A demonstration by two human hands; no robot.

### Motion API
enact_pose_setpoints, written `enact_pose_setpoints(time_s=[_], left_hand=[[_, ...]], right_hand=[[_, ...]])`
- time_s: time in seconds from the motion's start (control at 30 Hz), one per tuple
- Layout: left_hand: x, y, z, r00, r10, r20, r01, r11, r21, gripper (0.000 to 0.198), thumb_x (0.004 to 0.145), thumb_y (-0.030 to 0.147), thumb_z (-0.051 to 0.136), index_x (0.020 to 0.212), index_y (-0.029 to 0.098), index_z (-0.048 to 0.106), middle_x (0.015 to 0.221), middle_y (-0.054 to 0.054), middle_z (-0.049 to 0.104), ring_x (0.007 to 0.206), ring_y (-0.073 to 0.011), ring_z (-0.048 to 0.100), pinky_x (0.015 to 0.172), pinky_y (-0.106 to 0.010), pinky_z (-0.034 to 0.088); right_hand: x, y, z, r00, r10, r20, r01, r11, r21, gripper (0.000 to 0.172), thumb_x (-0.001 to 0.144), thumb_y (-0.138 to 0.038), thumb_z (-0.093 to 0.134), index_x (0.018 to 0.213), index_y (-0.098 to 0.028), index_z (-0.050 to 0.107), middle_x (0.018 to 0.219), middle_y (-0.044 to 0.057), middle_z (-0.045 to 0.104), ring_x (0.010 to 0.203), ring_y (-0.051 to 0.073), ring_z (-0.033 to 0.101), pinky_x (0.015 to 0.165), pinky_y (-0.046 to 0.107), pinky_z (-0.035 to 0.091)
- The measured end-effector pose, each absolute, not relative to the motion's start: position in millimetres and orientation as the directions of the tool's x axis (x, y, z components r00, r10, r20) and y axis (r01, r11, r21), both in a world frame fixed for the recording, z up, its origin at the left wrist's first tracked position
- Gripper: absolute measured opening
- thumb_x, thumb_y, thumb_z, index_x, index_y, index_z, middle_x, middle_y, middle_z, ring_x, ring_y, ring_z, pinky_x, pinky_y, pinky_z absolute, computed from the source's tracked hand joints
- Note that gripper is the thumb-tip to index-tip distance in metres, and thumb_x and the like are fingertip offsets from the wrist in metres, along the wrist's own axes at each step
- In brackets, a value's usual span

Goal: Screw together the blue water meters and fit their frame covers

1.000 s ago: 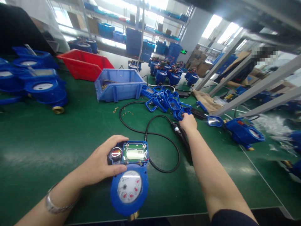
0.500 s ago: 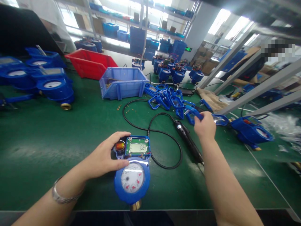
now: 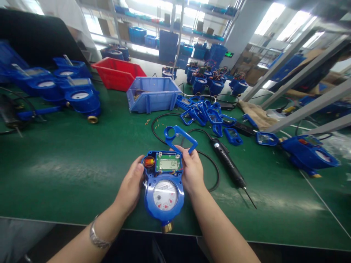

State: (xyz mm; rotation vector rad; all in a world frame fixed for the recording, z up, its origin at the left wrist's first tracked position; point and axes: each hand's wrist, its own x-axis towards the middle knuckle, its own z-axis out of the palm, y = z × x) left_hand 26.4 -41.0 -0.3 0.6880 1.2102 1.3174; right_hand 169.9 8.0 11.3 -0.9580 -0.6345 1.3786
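A blue water meter lies face up near the table's front edge, its brass end toward me. Its electronics box stands uncovered, showing a green circuit board, a lit display reading 0.2, and an orange-yellow battery. My left hand is closed against the left side of the meter. In my right hand a blue cover frame with a round ring is pinched, tilted just above the far edge of the box. That hand also rests at the meter's right side.
A black electric screwdriver with a coiled cable lies at the right. Small brass screws are scattered before a light-blue bin; a red bin stands behind. More covers are piled beyond. Other meters stand left and right.
My right hand has picked a cover frame off the right of the pile and brought it to the meter. My left hand has shifted to the meter's side.
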Motion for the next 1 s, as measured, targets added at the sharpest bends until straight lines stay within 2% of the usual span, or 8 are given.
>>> enact_pose_setpoints(time_s=[0.1, 0.2, 0.33, 0.5, 0.63, 0.73, 0.83, 1.0], left_hand=[[33.4, -42.2, 5.7, -0.051, 0.938, -0.342, -0.570, 0.254, 0.782, 0.053, 0.078, 0.054, 0.056, 0.113, 0.014, 0.053, 0.107, -0.012, 0.066, 0.105, -0.0284, 0.060, 0.093, -0.043, 0.044], [32.9, -40.4, 11.6, -0.087, 0.948, -0.307, -0.608, 0.194, 0.770, 0.047, 0.076, 0.047, 0.063, 0.110, 0.017, 0.052, 0.100, -0.008, 0.068, 0.098, -0.0253, 0.062, 0.090, -0.040, 0.046], [27.7, -39.4, 10.8, -0.092, 0.951, -0.295, -0.580, 0.190, 0.792, 0.046, 0.073, 0.041, 0.068, 0.110, 0.019, 0.052, 0.102, -0.006, 0.067, 0.097, -0.0239, 0.062, 0.088, -0.037, 0.047], [23.3, -34.0, 9.6, -0.014, 0.953, -0.302, -0.553, 0.244, 0.796, 0.047, 0.071, 0.036, 0.067, 0.111, 0.015, 0.054, 0.100, -0.008, 0.068, 0.095, -0.0257, 0.063, 0.087, -0.037, 0.048], [21.2, -26.5, 10.4, 0.014, 0.959, -0.284, -0.423, 0.264, 0.867, 0.049, 0.073, 0.036, 0.066, 0.115, 0.014, 0.052, 0.101, -0.008, 0.067, 0.097, -0.0262, 0.062, 0.090, -0.039, 0.046], [18.9, -22.6, 7.0, 0.025, 0.966, -0.258, -0.318, 0.252, 0.914, 0.054, 0.072, 0.040, 0.067, 0.115, 0.013, 0.051, 0.103, -0.009, 0.066, 0.098, -0.0273, 0.061, 0.090, -0.040, 0.046], [16.7, -19.8, 2.7, 0.089, 0.971, -0.221, -0.301, 0.238, 0.923, 0.050, 0.074, 0.042, 0.066, 0.113, 0.014, 0.052, 0.101, -0.009, 0.067, 0.094, -0.0263, 0.063, 0.087, -0.038, 0.047], [13.3, -16.1, 3.9, 0.157, 0.967, -0.199, -0.256, 0.235, 0.938, 0.051, 0.073, 0.043, 0.067, 0.113, 0.015, 0.052, 0.101, -0.008, 0.067, 0.091, -0.0247, 0.064, 0.082, -0.034, 0.049]], right_hand=[[162.5, 12.0, 17.9, 0.099, 0.981, -0.165, -0.542, -0.086, -0.836, 0.021, 0.079, -0.030, 0.062, 0.080, -0.021, 0.044, 0.092, 0.002, 0.069, 0.077, 0.019, 0.069, 0.061, 0.032, 0.059], [158.4, 15.9, 22.3, 0.076, 0.984, -0.161, -0.538, -0.096, -0.837, 0.020, 0.080, -0.027, 0.062, 0.080, -0.020, 0.043, 0.090, 0.002, 0.070, 0.073, 0.018, 0.070, 0.059, 0.031, 0.059], [155.8, 17.7, 19.7, 0.073, 0.986, -0.148, -0.519, -0.089, -0.850, 0.020, 0.079, -0.027, 0.064, 0.080, -0.020, 0.045, 0.090, 0.002, 0.070, 0.069, 0.017, 0.069, 0.060, 0.031, 0.059], [155.4, 11.6, 16.3, 0.136, 0.987, -0.088, -0.483, -0.012, -0.876, 0.020, 0.080, -0.030, 0.065, 0.084, -0.019, 0.048, 0.093, 0.003, 0.069, 0.076, 0.017, 0.069, 0.065, 0.030, 0.058], [156.5, 5.9, 18.1, 0.183, 0.982, -0.054, -0.466, 0.038, -0.884, 0.018, 0.082, -0.029, 0.063, 0.087, -0.020, 0.048, 0.095, 0.003, 0.068, 0.080, 0.018, 0.068, 0.069, 0.033, 0.057], [158.8, 3.4, 16.9, 0.239, 0.968, -0.077, -0.472, 0.046, -0.880, 0.016, 0.083, -0.027, 0.061, 0.087, -0.020, 0.048, 0.096, 0.004, 0.068, 0.083, 0.018, 0.068, 0.072, 0.035, 0.056], [161.6, 2.8, 12.1, 0.277, 0.952, -0.129, -0.503, 0.029, -0.864, 0.014, 0.084, -0.028, 0.059, 0.085, -0.020, 0.047, 0.095, 0.003, 0.069, 0.087, 0.018, 0.067, 0.078, 0.036, 0.054], [163.0, 5.6, 4.7, 0.217, 0.957, -0.191, -0.568, -0.035, -0.822, 0.016, 0.082, -0.029, 0.059, 0.083, -0.021, 0.045, 0.093, 0.004, 0.070, 0.086, 0.021, 0.068, 0.075, 0.040, 0.054]])
